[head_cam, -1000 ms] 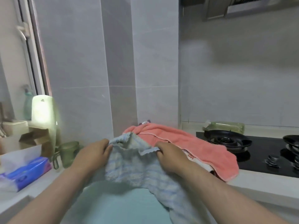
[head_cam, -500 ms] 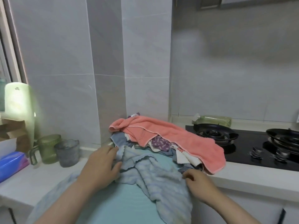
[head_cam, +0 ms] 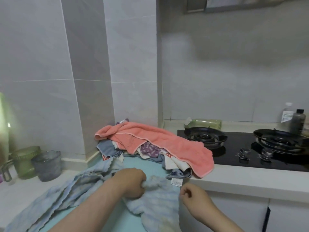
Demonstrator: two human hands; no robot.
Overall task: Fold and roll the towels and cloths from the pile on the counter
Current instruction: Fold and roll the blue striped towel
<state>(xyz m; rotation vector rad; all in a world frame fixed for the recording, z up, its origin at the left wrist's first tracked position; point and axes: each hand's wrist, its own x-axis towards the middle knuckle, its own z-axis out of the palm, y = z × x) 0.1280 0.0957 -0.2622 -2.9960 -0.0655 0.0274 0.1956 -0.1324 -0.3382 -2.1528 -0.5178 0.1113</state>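
Fingers of left hand [head_cam: 130,183] clamp bunched blue towel [head_cam: 155,203]; right hand [head_cam: 192,196] curled at edge, grip unclear.

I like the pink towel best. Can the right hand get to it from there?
Probably yes. The pink towel lies on top of the pile, its corner drooping just beyond the right hand, nothing between. That hand seems to pinch the light blue towel.

A green cup [head_cam: 25,162] and grey cup [head_cam: 47,165] stand left, a black hob [head_cam: 234,158] right.
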